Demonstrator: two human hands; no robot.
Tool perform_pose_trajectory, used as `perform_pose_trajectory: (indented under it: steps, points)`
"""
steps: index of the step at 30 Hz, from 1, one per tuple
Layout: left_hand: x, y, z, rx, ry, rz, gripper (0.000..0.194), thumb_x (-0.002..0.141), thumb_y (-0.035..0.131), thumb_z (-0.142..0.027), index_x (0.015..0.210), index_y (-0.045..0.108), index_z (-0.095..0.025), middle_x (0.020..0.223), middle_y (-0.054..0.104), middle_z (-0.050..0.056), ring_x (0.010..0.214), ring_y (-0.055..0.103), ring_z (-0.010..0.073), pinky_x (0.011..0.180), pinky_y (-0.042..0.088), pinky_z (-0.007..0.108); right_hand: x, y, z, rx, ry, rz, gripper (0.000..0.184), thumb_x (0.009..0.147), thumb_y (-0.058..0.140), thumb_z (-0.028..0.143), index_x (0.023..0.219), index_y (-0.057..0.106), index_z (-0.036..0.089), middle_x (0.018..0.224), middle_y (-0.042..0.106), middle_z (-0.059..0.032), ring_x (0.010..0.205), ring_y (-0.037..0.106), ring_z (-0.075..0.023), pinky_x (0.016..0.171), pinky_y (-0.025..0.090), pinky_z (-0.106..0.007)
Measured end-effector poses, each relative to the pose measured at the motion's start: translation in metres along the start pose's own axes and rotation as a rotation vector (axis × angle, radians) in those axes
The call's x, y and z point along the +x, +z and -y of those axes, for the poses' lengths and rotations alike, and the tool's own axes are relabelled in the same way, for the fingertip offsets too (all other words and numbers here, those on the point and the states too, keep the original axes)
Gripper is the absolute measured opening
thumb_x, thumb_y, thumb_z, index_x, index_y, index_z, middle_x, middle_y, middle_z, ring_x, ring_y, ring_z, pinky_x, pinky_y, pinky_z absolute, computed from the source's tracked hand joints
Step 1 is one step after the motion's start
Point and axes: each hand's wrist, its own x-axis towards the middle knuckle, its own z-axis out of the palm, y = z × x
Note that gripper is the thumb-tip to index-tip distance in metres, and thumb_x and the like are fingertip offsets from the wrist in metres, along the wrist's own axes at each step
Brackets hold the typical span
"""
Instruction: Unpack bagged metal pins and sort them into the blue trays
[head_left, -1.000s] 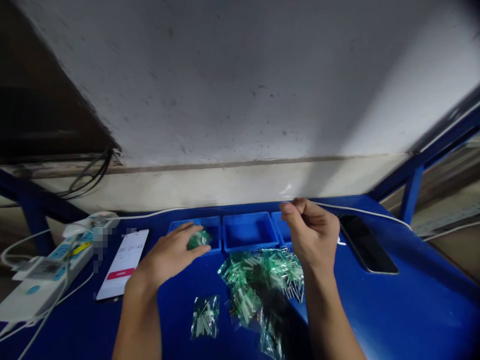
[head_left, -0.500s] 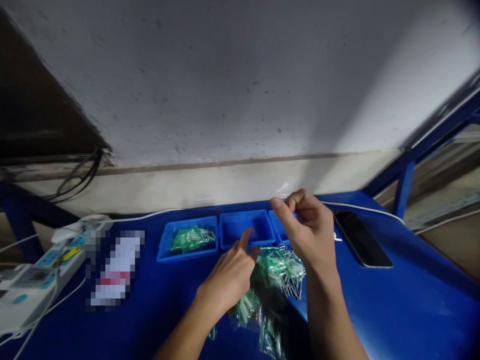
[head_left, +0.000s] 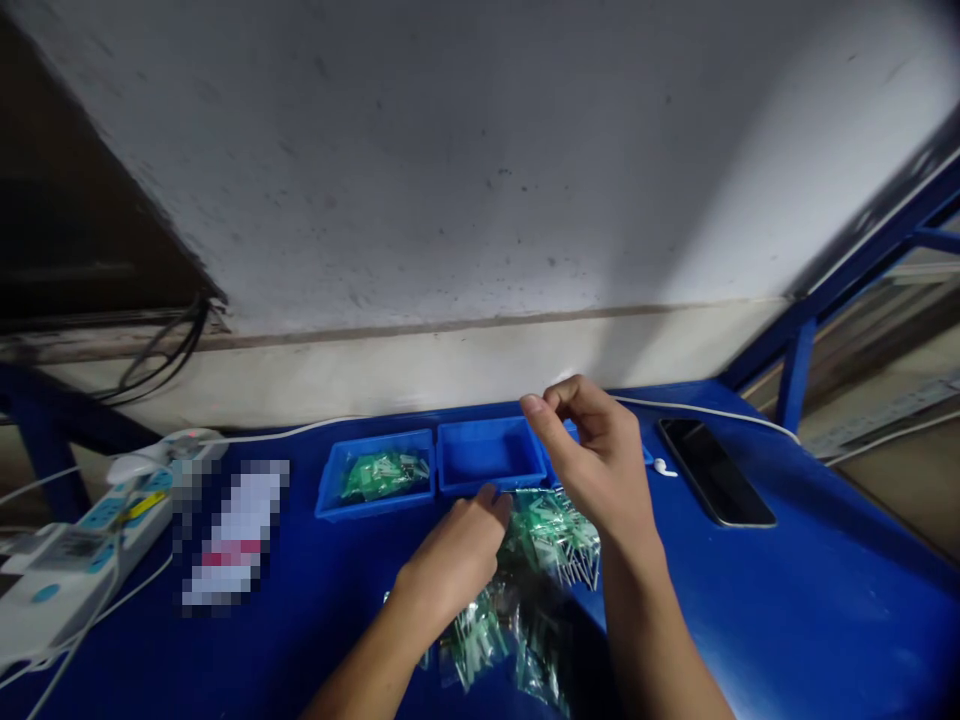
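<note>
My left hand point(head_left: 459, 545) is closed, its fingertips together at the upper left edge of a clear plastic bag point(head_left: 551, 525) full of pale green pieces and thin silver pins. Whether it grips the bag is hidden. Raised above the bag's right side, my right hand point(head_left: 592, 440) has thumb and index finger bent into a pinch; anything between them is too small to make out. Below, nearer me, lie smaller clear packets point(head_left: 476, 640) with similar green pieces. Behind my hands stands a blue tray point(head_left: 491, 455) with nothing visible inside.
To the left, another blue tray point(head_left: 324, 500) contains bagged green pieces. A third tray is mostly behind my right hand. A white earbud point(head_left: 664, 467) and a black phone point(head_left: 716, 470) lie at the right. Power strips point(head_left: 90, 545) with cables occupy the left side.
My left hand has drawn down from the middle tray's front edge, and its stretched index finger has folded in. My right hand appears slightly further left, still pinched. The earbud shows more fully.
</note>
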Motion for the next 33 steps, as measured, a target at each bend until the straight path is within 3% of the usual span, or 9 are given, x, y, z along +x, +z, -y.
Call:
perform_pose_trajectory:
  steps: [7,13,15,17,20,22,27,30,33]
  points:
    - [-0.020,-0.030,0.018,-0.110,-0.010,-0.078,0.026,0.084,0.038,-0.010,0.094,0.060,-0.018,0.103,0.059,0.009,0.092,0.059,0.0210,0.084,0.045,0.036,-0.003,0.001,0.005,0.013,0.019,0.048,0.019,0.083,0.059,0.030,0.069,0.053,0.019,0.060,0.049,0.0044,0.058,0.044,-0.0079,0.057,0.037,-0.023]
    - [-0.063,-0.071,0.031,-0.238,0.057,-0.419,0.029,0.087,0.037,-0.012,0.091,0.062,-0.024,0.102,0.054,0.002,0.085,0.056,0.0125,0.074,0.047,0.025,-0.012,0.003,0.018,0.131,0.033,0.062,0.013,0.084,0.056,0.032,0.079,0.056,0.020,0.067,0.054,0.0021,0.063,0.050,-0.0098,0.060,0.041,-0.025]
    - [-0.073,-0.078,0.031,-0.249,0.065,-0.587,0.030,0.086,0.038,-0.011,0.091,0.064,-0.026,0.102,0.054,0.001,0.083,0.056,0.0118,0.067,0.047,0.022,-0.013,0.009,0.018,0.149,0.104,0.186,0.015,0.083,0.057,0.034,0.089,0.058,0.020,0.071,0.056,0.0010,0.065,0.051,-0.0108,0.060,0.042,-0.025]
    - [-0.080,-0.082,0.031,-0.266,0.085,-0.710,0.030,0.085,0.041,-0.011,0.091,0.065,-0.027,0.101,0.055,0.001,0.084,0.056,0.0123,0.065,0.047,0.022,-0.012,0.017,0.016,0.218,0.211,0.385,0.029,0.081,0.059,0.035,0.105,0.055,0.020,0.076,0.058,-0.0002,0.066,0.053,-0.0117,0.059,0.043,-0.026]
    - [-0.085,-0.085,0.030,-0.315,0.148,-0.754,0.028,0.086,0.042,-0.012,0.092,0.065,-0.027,0.100,0.056,0.002,0.085,0.057,0.0128,0.068,0.048,0.023,-0.012,0.027,0.013,0.401,0.296,0.595,0.027,0.080,0.058,0.034,0.103,0.057,0.019,0.073,0.056,0.0003,0.062,0.050,-0.0105,0.056,0.042,-0.025]
    - [-0.087,-0.087,0.029,-0.359,0.192,-0.753,0.026,0.087,0.043,-0.013,0.092,0.065,-0.026,0.102,0.058,0.002,0.088,0.058,0.0137,0.072,0.048,0.025,-0.013,0.030,0.011,0.499,0.285,0.578,0.017,0.080,0.059,0.033,0.089,0.060,0.019,0.070,0.053,0.0012,0.060,0.048,-0.0094,0.055,0.041,-0.024]
    - [-0.088,-0.091,0.033,-0.517,0.152,-0.797,0.018,0.088,0.048,-0.025,0.093,0.066,-0.025,0.109,0.060,0.003,0.101,0.056,0.0183,0.084,0.047,0.029,-0.015,0.025,0.009,0.499,0.164,0.273,0.009,0.078,0.064,0.025,0.085,0.058,0.022,0.073,0.054,0.0019,0.063,0.050,-0.0099,0.057,0.043,-0.024]
    - [-0.082,-0.087,0.039,-0.734,0.046,-0.811,0.038,0.093,0.036,-0.041,0.088,0.067,-0.021,0.090,0.065,0.005,0.083,0.061,0.0161,0.074,0.050,0.028,-0.016,0.021,0.013,0.412,-0.073,0.195,0.007,0.078,0.062,0.020,0.082,0.059,0.023,0.085,0.057,-0.0011,0.079,0.056,-0.0145,0.067,0.047,-0.029]
    - [-0.080,-0.085,0.039,-0.956,0.002,-0.826,0.059,0.092,0.022,-0.053,0.086,0.068,-0.017,0.073,0.065,0.007,0.067,0.060,0.0156,0.063,0.051,0.028,-0.020,0.020,0.019,0.263,-0.315,0.208,0.008,0.077,0.061,0.017,0.079,0.062,0.024,0.100,0.055,-0.0038,0.094,0.055,-0.0194,0.075,0.048,-0.034]
